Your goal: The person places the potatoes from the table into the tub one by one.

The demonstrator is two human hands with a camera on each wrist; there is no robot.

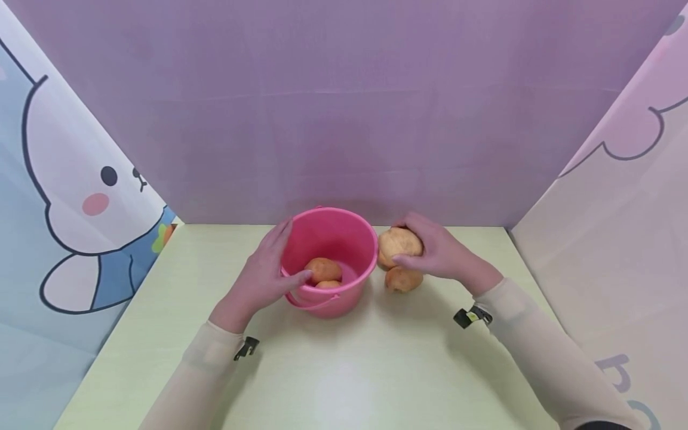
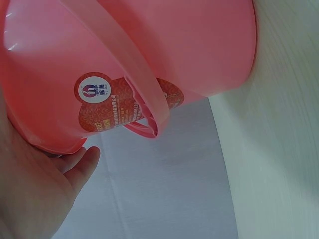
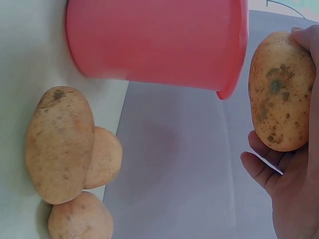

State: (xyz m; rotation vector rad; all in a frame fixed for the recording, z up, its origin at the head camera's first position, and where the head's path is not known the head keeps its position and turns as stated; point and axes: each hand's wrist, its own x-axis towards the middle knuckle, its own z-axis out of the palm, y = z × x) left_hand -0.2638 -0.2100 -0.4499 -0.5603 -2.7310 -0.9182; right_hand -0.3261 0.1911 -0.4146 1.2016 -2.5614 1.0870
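A pink bucket (image 1: 352,298) stands upright on the table, its handle hanging down at the front. My left hand (image 1: 263,269) grips its left rim, with the thumb lapping over the edge. Two potatoes show inside, the larger potato (image 1: 323,270) leaning by the near wall. My right hand (image 1: 438,248) holds a pale, dark-spotted potato (image 3: 281,92) between thumb and fingers, raised beside the bucket's right rim. Below it on the table lie a long potato (image 3: 61,144), a rounder potato (image 3: 104,158) partly behind it, and another potato (image 3: 81,219).
The pale wooden table (image 1: 333,382) ends at a purple cloth wall (image 1: 344,119) right behind the bucket. A printed cartoon panel (image 1: 80,179) rises on the left, and a pale panel (image 1: 618,239) on the right.
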